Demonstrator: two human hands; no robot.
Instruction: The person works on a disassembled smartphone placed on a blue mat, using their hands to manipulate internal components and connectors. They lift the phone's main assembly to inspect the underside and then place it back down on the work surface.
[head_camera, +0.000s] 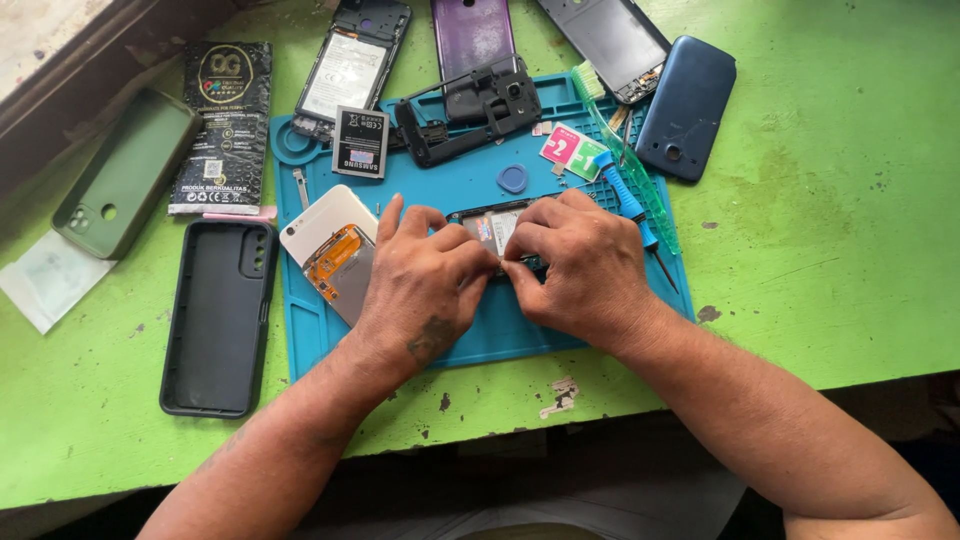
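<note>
Opened phone (497, 228): it lies on the blue repair mat (470, 330), mid-mat, mostly hidden under your two hands, which meet over its lower edge.
Risk, grip: both your thumbs and forefingers bear on one small spot; if you press or pry unevenly, I judge the part there could bend, snap or spring off the mat.
Risk, elbows: your forearms cross the near table edge, so a jerk could drag the mat and scatter the loose bits on it.
Left hand (425, 285): fingers curled and drawn together, tips pinching at the phone's lower edge; what sits between the tips is too small to tell.
Right hand (580, 262): closed in the same pinch, knuckles up, fingertips touching the left hand's over the phone.
Beside left hand: a white phone with an orange flex part (335, 255), touching your wrist; a nudge would shift it.
Beside right hand: a blue-handled screwdriver (628, 205) just past your knuckles, liable to roll.
Farther: a black phone frame (470, 120), a battery (360, 142), a blue pick (513, 179).
Far edge: a dark blue back cover (688, 108), off the mat.
</note>
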